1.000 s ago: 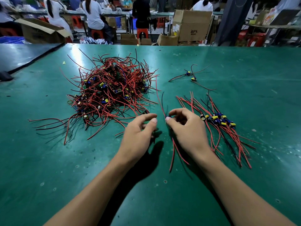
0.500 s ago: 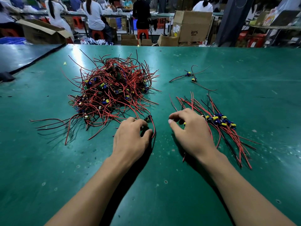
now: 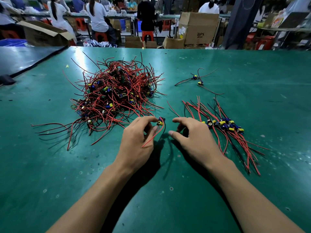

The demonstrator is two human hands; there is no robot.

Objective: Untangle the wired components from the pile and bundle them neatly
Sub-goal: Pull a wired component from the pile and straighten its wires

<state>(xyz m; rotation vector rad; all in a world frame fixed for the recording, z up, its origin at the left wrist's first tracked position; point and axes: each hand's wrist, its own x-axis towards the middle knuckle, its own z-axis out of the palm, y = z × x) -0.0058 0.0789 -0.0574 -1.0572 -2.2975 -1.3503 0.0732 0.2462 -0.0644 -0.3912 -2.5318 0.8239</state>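
Pile (image 3: 116, 95) left, bundle (image 3: 224, 126) right, left hand (image 3: 134, 143) between pinching 1 wired component (image 3: 160, 122), right hand (image 3: 191, 140) slack, empty

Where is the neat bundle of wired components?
In the head view the neat bundle of red and black wired components lies right of centre on the green table, beside the right hand, nearer than two stray wired components.

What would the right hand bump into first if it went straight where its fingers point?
Most likely the small wired part that the left hand pinches. The curled fingers of the right hand aim left toward it across a gap. Depth is unclear, so that is a guess.
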